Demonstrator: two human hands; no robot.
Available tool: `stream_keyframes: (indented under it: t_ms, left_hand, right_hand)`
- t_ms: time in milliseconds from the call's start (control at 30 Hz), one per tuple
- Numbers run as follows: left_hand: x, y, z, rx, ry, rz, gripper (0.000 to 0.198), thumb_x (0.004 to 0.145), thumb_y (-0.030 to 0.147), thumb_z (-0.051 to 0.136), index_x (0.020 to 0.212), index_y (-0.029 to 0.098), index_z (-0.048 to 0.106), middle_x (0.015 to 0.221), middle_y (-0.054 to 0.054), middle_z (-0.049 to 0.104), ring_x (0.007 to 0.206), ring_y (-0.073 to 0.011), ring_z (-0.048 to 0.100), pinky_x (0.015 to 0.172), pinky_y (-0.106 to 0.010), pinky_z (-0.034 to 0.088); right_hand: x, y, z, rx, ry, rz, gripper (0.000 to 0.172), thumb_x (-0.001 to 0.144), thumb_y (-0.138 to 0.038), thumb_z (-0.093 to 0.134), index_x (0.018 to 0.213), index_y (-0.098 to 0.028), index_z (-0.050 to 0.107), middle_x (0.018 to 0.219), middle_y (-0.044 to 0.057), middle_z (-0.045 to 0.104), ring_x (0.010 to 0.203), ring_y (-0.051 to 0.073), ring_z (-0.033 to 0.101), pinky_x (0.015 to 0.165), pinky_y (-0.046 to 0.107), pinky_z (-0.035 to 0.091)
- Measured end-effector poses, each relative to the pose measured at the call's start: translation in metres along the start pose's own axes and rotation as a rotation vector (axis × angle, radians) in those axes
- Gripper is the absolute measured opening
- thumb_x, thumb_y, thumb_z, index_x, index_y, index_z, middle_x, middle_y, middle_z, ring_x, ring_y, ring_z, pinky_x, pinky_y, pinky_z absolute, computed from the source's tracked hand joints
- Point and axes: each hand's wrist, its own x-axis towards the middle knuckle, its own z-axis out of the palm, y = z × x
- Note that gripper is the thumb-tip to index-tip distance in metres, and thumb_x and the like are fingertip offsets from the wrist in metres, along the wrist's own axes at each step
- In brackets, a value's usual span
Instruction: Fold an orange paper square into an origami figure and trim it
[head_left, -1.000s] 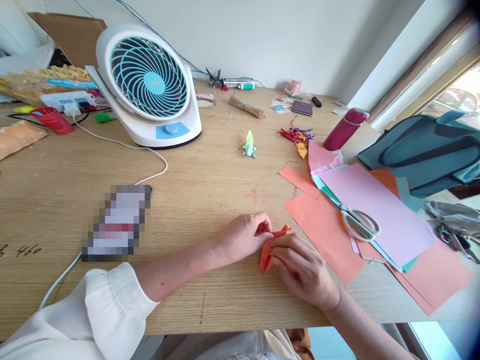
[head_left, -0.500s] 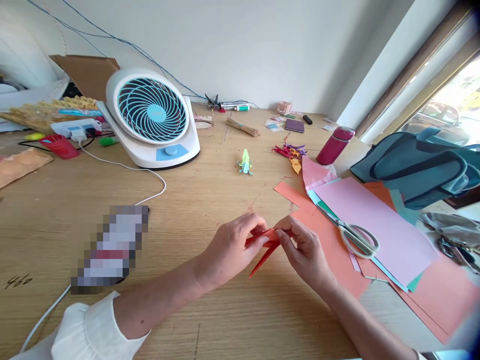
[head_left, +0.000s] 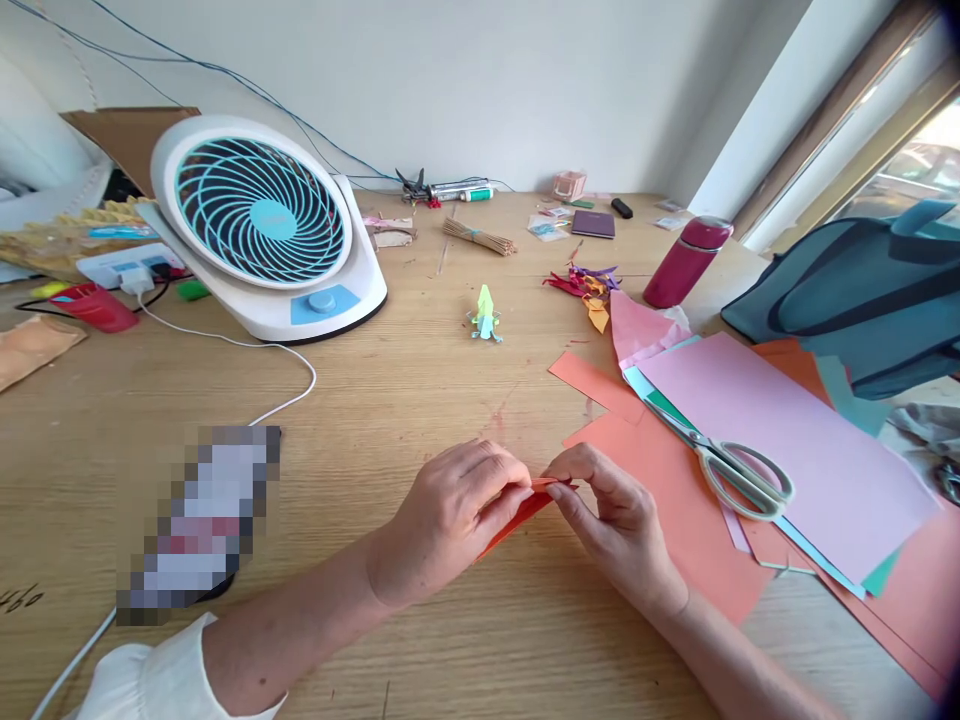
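Observation:
Between both hands is a piece of folded orange-red paper [head_left: 519,520], narrow and pointed, held just above the wooden table. My left hand [head_left: 469,500] is closed on its left part, thumb against the near side. My right hand [head_left: 611,510] pinches the right end between thumb and forefinger. The fingers hide much of the paper's shape. Beyond the hands, a small green and light-blue folded paper figure [head_left: 485,315] stands on the table. Right of my right hand lie orange paper sheets [head_left: 675,500] and scissors [head_left: 731,470] with pale handles, resting on a pink sheet [head_left: 780,410].
A white fan [head_left: 262,220] stands at the back left. A phone [head_left: 210,510] with a blurred screen lies left, on a white cable [head_left: 300,395]. Purple-red bottle [head_left: 686,265] and blue-grey bag [head_left: 847,300] stand at the right. Colourful paper scraps [head_left: 585,288] and a stick bundle [head_left: 480,236] lie farther back.
The view has shifted slightly. The folded paper has turned between my fingers, its long point now mostly behind my left hand. Both hands still hold it.

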Motion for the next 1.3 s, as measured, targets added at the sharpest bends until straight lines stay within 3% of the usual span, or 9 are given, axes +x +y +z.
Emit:
stream_keyframes:
  t_ms: [333, 767, 1000, 1300]
  left_hand:
    - [0.001, -0.007, 0.001, -0.054, 0.063, -0.025, 0.010, 0.091, 0.011, 0.062, 0.092, 0.020, 0.060, 0.088, -0.001, 0.069, 0.081, -0.0131, 0.065, 0.075, -0.025, 0.051]
    - [-0.001, -0.009, 0.002, -0.057, 0.003, -0.017, 0.011, 0.096, 0.011, 0.053, 0.090, 0.020, 0.055, 0.081, 0.000, 0.065, 0.075, -0.0133, 0.059, 0.072, -0.026, 0.047]
    - [0.000, -0.006, 0.003, -0.011, 0.014, 0.033, 0.017, 0.096, 0.008, 0.053, 0.108, 0.019, 0.060, 0.087, -0.001, 0.068, 0.080, -0.0134, 0.060, 0.077, -0.026, 0.049]
    - [0.000, -0.003, 0.007, -0.100, -0.002, -0.028, 0.009, 0.094, 0.010, 0.058, 0.093, 0.019, 0.061, 0.081, 0.000, 0.065, 0.078, -0.0131, 0.058, 0.075, -0.026, 0.047]
  right_hand:
    - [-0.004, 0.002, -0.002, 0.045, 0.062, -0.006, 0.011, 0.095, -0.015, 0.059, 0.091, -0.022, 0.066, 0.082, 0.003, 0.061, 0.076, 0.017, 0.059, 0.069, 0.032, 0.048]
    - [-0.003, 0.000, -0.001, 0.047, 0.060, 0.029, 0.009, 0.095, -0.019, 0.060, 0.088, -0.023, 0.064, 0.079, 0.002, 0.059, 0.074, 0.015, 0.056, 0.066, 0.030, 0.045]
    - [-0.003, 0.000, 0.001, 0.009, 0.061, 0.033, 0.011, 0.096, -0.017, 0.057, 0.088, -0.022, 0.061, 0.078, 0.000, 0.058, 0.072, 0.013, 0.052, 0.065, 0.029, 0.042]
    - [-0.001, -0.001, 0.004, 0.036, 0.010, -0.007, 0.010, 0.094, -0.014, 0.059, 0.087, -0.021, 0.061, 0.079, 0.001, 0.059, 0.072, 0.014, 0.054, 0.065, 0.029, 0.044]
